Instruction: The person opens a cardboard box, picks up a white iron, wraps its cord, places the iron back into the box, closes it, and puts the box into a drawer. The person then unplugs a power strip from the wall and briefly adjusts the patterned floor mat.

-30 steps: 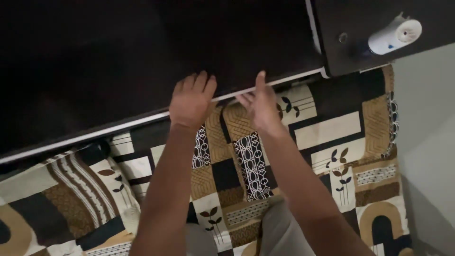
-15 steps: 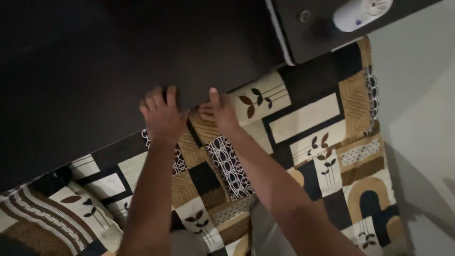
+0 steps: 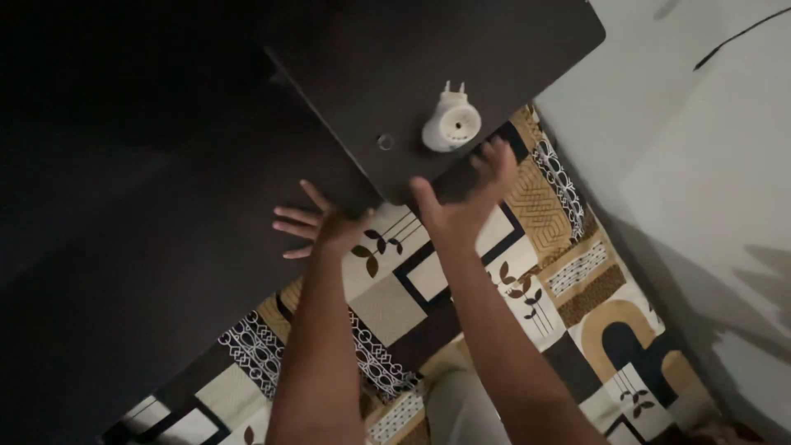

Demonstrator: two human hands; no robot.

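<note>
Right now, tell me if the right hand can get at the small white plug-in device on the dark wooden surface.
Probably yes: the right hand is open at the surface's edge, just below the small white plug-in device, with nothing between them.

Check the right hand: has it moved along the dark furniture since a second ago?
Yes. The right hand has shifted rightward, from the long dark panel's edge to the dark surface below the white plug-in device.

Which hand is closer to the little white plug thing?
The right hand: its fingertips reach just below the white plug-in device. The left hand is farther left.
</note>
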